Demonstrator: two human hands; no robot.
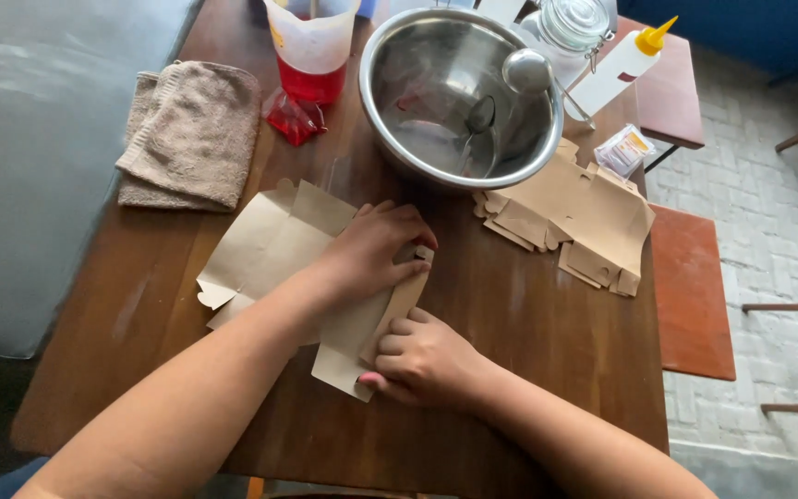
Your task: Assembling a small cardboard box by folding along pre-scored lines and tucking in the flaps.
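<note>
A flat brown cardboard box blank [265,242] lies on the wooden table [528,314] in front of me. My left hand [376,248] presses down on its middle, with fingers curled over a flap being folded up. At the blank's near edge, my right hand [422,359] pinches the raised side panel. Both hands touch the same piece of cardboard.
A stack of more flat box blanks [584,217] lies to the right. Behind it stand a steel bowl [459,92] with a ladle [533,72], a measuring jug of red liquid [314,46], a squeeze bottle [625,60], a glass jar [573,23]. A beige towel [191,134] sits left.
</note>
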